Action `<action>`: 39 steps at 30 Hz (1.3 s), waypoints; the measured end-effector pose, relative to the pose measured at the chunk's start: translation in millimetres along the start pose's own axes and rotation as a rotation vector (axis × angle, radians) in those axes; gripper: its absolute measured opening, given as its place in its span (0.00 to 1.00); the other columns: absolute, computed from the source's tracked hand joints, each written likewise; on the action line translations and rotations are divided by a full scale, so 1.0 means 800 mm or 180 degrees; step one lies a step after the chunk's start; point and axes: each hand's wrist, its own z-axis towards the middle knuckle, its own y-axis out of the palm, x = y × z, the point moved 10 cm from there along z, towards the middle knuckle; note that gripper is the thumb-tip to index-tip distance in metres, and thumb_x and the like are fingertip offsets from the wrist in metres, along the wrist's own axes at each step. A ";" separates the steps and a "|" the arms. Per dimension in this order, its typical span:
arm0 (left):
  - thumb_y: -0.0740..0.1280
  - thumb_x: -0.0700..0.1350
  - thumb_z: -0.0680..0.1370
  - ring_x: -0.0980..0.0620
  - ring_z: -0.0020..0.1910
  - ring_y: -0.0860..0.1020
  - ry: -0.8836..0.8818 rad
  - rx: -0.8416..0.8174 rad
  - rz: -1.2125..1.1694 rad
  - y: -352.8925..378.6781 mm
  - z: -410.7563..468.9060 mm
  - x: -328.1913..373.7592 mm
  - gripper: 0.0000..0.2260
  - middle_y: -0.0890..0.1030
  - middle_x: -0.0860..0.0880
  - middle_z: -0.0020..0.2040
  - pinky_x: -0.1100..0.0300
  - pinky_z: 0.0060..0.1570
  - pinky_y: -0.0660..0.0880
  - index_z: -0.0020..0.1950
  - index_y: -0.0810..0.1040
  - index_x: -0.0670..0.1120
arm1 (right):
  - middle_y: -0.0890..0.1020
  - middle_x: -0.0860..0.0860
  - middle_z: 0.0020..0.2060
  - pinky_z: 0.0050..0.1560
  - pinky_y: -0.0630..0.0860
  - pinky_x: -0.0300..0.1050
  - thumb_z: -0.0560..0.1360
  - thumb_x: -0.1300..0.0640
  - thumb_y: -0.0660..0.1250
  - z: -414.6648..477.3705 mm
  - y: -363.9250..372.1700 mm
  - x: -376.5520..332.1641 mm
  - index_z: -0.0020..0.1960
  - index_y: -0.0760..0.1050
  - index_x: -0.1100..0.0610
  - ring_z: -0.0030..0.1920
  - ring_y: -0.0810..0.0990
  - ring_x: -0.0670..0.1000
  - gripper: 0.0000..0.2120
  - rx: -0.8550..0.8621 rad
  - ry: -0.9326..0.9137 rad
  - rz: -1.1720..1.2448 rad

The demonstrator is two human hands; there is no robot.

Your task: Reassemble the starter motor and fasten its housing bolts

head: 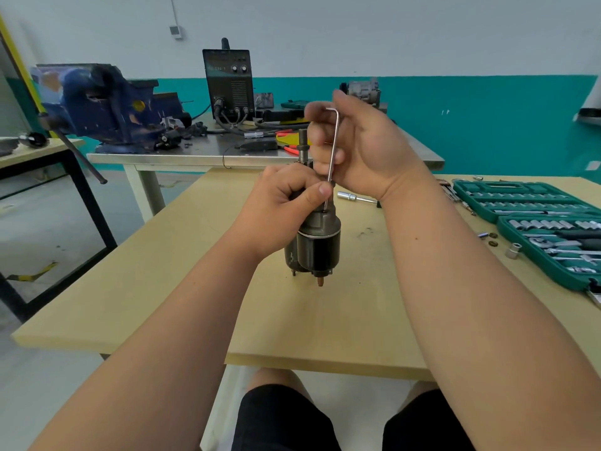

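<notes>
Starter motor (pixel 320 242) is standing upright near the middle of the pale wooden table (pixel 162 271), its shaft pointing up. The left grip (pixel 286 203) is clenching round the upper housing with the thumb lying across the front, while the right grip (pixel 361 148) is pinching an L-shaped hex key (pixel 334 141), whose long leg is running straight down to the housing just beside that thumb. An open green socket set (pixel 536 219) is lying at the table's right side, well apart from the motor.
</notes>
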 end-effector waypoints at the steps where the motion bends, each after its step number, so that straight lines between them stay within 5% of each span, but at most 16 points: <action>1: 0.66 0.38 0.78 0.71 0.45 0.72 -0.0004 -0.0009 -0.0012 0.000 0.001 -0.001 0.09 0.78 0.49 0.40 0.77 0.45 0.66 0.40 0.80 0.37 | 0.78 0.50 0.32 0.29 0.65 0.39 0.78 0.51 0.56 0.003 0.002 0.003 0.47 0.77 0.58 0.25 0.66 0.46 0.15 -0.0157 0.0038 0.0241; 6: 0.66 0.40 0.78 0.69 0.44 0.73 -0.0187 -0.0073 -0.0138 0.001 0.005 -0.013 0.08 0.79 0.56 0.40 0.76 0.45 0.67 0.40 0.80 0.43 | 0.77 0.51 0.32 0.29 0.68 0.38 0.67 0.54 0.72 0.008 0.012 0.001 0.44 0.78 0.59 0.26 0.68 0.45 0.10 -0.0534 -0.0003 0.0782; 9: 0.66 0.43 0.78 0.69 0.43 0.72 -0.0291 -0.0042 -0.0160 0.000 0.005 -0.017 0.08 0.79 0.57 0.41 0.75 0.45 0.67 0.39 0.79 0.48 | 0.76 0.51 0.30 0.29 0.68 0.38 0.66 0.55 0.73 0.009 0.016 -0.003 0.42 0.77 0.60 0.25 0.69 0.44 0.09 -0.0507 -0.0097 0.0749; 13: 0.65 0.42 0.78 0.69 0.43 0.72 -0.0221 -0.0019 -0.0117 0.001 0.003 -0.012 0.09 0.80 0.47 0.41 0.76 0.43 0.68 0.39 0.79 0.41 | 0.73 0.50 0.28 0.28 0.66 0.37 0.74 0.56 0.67 0.011 -0.002 -0.007 0.39 0.69 0.59 0.23 0.66 0.43 0.09 0.0100 -0.0163 0.0262; 16: 0.66 0.44 0.79 0.70 0.47 0.71 -0.0339 -0.0010 -0.0012 0.002 0.003 -0.015 0.08 0.79 0.56 0.42 0.76 0.48 0.66 0.40 0.80 0.47 | 0.70 0.50 0.26 0.29 0.63 0.41 0.78 0.58 0.64 0.004 -0.016 -0.020 0.39 0.69 0.60 0.24 0.64 0.46 0.11 0.0776 -0.0540 -0.0473; 19: 0.64 0.50 0.76 0.56 0.53 0.74 -0.0368 -0.0021 0.0162 0.007 0.003 -0.015 0.08 0.79 0.56 0.41 0.46 0.61 0.69 0.39 0.79 0.51 | 0.71 0.50 0.28 0.32 0.66 0.44 0.80 0.53 0.62 -0.009 -0.015 -0.012 0.47 0.73 0.63 0.28 0.67 0.48 0.12 0.0913 -0.0452 -0.0485; 21: 0.64 0.52 0.76 0.47 0.54 0.73 -0.0376 0.0029 0.0251 0.008 0.000 -0.010 0.08 0.79 0.61 0.41 0.37 0.60 0.67 0.37 0.77 0.57 | 0.76 0.49 0.27 0.35 0.72 0.46 0.81 0.50 0.59 -0.024 -0.025 -0.025 0.51 0.77 0.59 0.29 0.73 0.48 0.14 0.1228 -0.0357 -0.1400; 23: 0.65 0.53 0.76 0.49 0.56 0.71 -0.0412 0.0163 0.0288 0.005 -0.002 -0.005 0.09 0.78 0.66 0.41 0.39 0.60 0.66 0.36 0.75 0.61 | 0.80 0.46 0.27 0.37 0.76 0.45 0.80 0.49 0.58 -0.037 -0.020 -0.054 0.50 0.79 0.58 0.29 0.77 0.46 0.16 0.1612 -0.0465 -0.2942; 25: 0.65 0.53 0.76 0.49 0.55 0.72 -0.0429 0.0231 0.0328 0.007 -0.001 -0.003 0.09 0.78 0.65 0.41 0.40 0.60 0.66 0.36 0.75 0.61 | 0.83 0.44 0.29 0.36 0.77 0.43 0.80 0.49 0.58 -0.040 -0.003 -0.063 0.47 0.80 0.59 0.29 0.80 0.44 0.16 0.1694 -0.0500 -0.3572; 29: 0.67 0.52 0.77 0.55 0.53 0.67 -0.0526 0.0417 0.0598 0.008 0.002 -0.008 0.07 0.78 0.64 0.42 0.48 0.62 0.59 0.39 0.78 0.58 | 0.82 0.50 0.27 0.43 0.79 0.49 0.81 0.57 0.54 -0.041 0.002 -0.066 0.36 0.76 0.54 0.31 0.83 0.50 0.19 0.1960 -0.0543 -0.3242; 32: 0.65 0.51 0.78 0.58 0.52 0.64 -0.0593 0.0374 0.0643 0.006 0.002 -0.013 0.07 0.77 0.67 0.46 0.50 0.63 0.58 0.41 0.77 0.60 | 0.77 0.47 0.25 0.31 0.75 0.45 0.82 0.58 0.52 -0.073 -0.021 -0.120 0.47 0.76 0.54 0.23 0.75 0.46 0.14 0.2583 -0.1464 -0.2704; 34: 0.64 0.48 0.79 0.60 0.53 0.63 -0.0535 0.0256 0.0679 0.006 0.003 -0.012 0.10 0.76 0.70 0.47 0.51 0.64 0.57 0.42 0.76 0.64 | 0.76 0.43 0.29 0.29 0.68 0.40 0.82 0.56 0.53 -0.073 -0.022 -0.121 0.51 0.77 0.49 0.25 0.70 0.40 0.13 0.2204 -0.1306 -0.2857; 36: 0.63 0.45 0.78 0.60 0.54 0.64 -0.0480 0.0194 0.0641 0.005 0.003 -0.011 0.14 0.75 0.70 0.48 0.52 0.64 0.56 0.42 0.75 0.66 | 0.79 0.40 0.38 0.34 0.65 0.37 0.81 0.54 0.54 -0.060 -0.013 -0.075 0.49 0.76 0.44 0.31 0.72 0.35 0.12 0.1323 -0.0249 -0.3813; 39: 0.63 0.45 0.77 0.58 0.56 0.66 -0.0411 0.0144 0.0648 0.005 0.002 -0.007 0.13 0.76 0.70 0.48 0.54 0.63 0.55 0.43 0.76 0.65 | 0.77 0.44 0.32 0.33 0.66 0.41 0.81 0.51 0.55 -0.071 -0.018 -0.015 0.50 0.71 0.46 0.25 0.71 0.36 0.06 0.0467 0.0883 -0.4564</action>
